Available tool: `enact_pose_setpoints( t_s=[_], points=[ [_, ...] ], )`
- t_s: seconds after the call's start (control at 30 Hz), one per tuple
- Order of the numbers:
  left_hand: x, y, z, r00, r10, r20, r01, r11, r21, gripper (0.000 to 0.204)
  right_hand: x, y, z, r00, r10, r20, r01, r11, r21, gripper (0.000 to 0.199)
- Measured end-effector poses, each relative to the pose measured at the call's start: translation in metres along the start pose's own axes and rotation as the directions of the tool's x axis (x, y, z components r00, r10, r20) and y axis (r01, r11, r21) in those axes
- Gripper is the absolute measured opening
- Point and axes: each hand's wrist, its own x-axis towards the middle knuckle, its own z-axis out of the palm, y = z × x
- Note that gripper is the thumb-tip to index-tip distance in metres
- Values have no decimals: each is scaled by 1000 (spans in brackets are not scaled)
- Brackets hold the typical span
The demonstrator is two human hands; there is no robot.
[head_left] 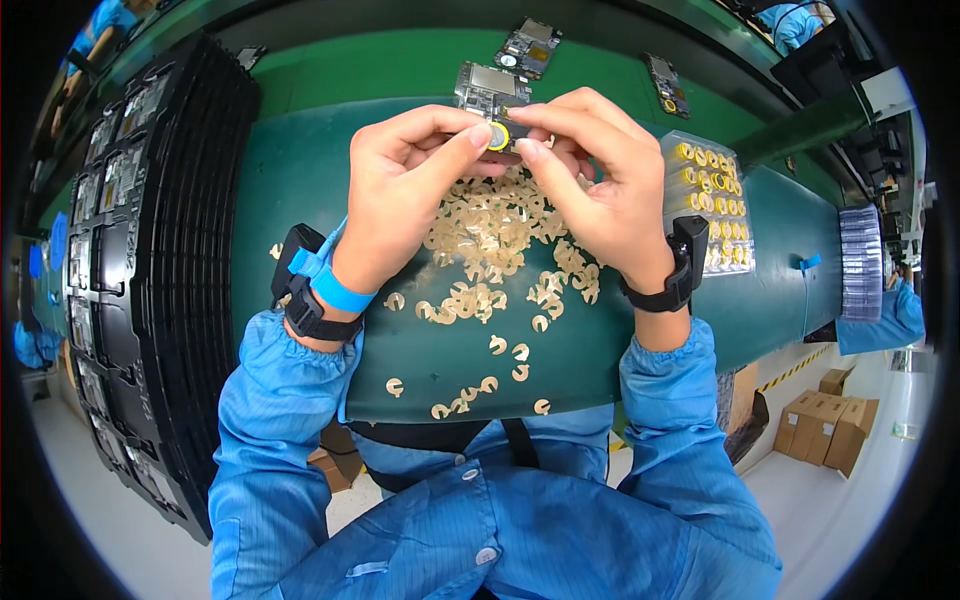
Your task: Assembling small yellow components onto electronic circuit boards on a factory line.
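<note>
Above the far middle of the green counter point(300, 180), the left hand point(400, 185) and right hand point(595, 180) meet, fingers point(470, 135) pinched shut on a small yellow-ringed disc point(498, 136), pressed against a circuit board point(487, 90) just beyond the fingertips.

Blue smock sleeves point(270, 400), black wristbands point(318, 318)
</note>
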Motion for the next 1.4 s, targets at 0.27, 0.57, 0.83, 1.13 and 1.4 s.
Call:
enact_pose_setpoints(
  t_s=[0.27,0.57,0.83,1.13,1.4],
  points=[
    [-1,-3,2,999,37,10,-38,989,140,17,-5,8,8,971,236,48,-241,949,204,12],
    [1,-4,8,999,47,-2,-47,998,46,61,0,-13,-1,796,560,230,-585,613,531,12],
    [2,-7,1,988,-99,117,115,983,-141,39,-12,-3,21,894,447,21,-422,826,373,9],
    [4,-4,0,987,-97,127,108,990,-86,40,-11,-1,23,921,389,-36,-361,884,297,9],
    [3,-3,1,986,-100,135,108,992,-57,41,-11,-1,23,917,399,-9,-383,885,264,10]
  ],
)
